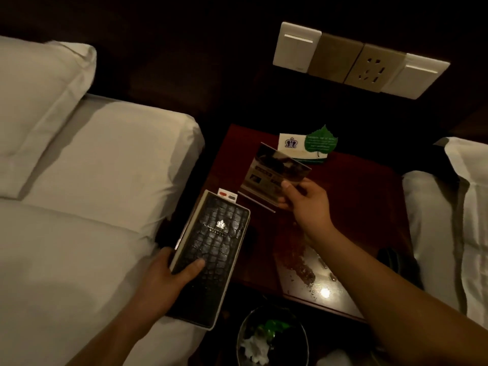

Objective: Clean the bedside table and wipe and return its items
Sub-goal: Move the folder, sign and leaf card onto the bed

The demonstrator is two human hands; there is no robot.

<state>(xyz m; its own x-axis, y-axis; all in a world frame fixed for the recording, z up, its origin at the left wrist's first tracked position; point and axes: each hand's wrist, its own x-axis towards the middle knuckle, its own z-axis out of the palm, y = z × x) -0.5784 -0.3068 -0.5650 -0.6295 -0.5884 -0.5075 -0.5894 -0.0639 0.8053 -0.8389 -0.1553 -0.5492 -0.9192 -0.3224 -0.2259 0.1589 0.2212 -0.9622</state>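
Dark red wood formed the top of the bedside table [364, 196], which stood between 2 white beds; near its front edge the surface showed smears and specks that we judged to be unwiped residue. Our left hand [169, 276] was closed on a black embossed folder [211, 257], thumb on the cover, holding it over the gap beside the left bed [92, 180]. Our right hand [303, 199] pinched a glossy display card [274, 175] by its near corner, tilted above the table; whether its lower edge touched the wood we could not tell. At the back of the table a leaf-shaped green card [320, 142] stood by a white crest card [290, 143], and a small red-and-grey item [227, 194] lay just beyond the folder. We judged the clearing step in hand, with 2 items lifted. Next, both would need setting aside on a bed, then the rear cards removed before wiping
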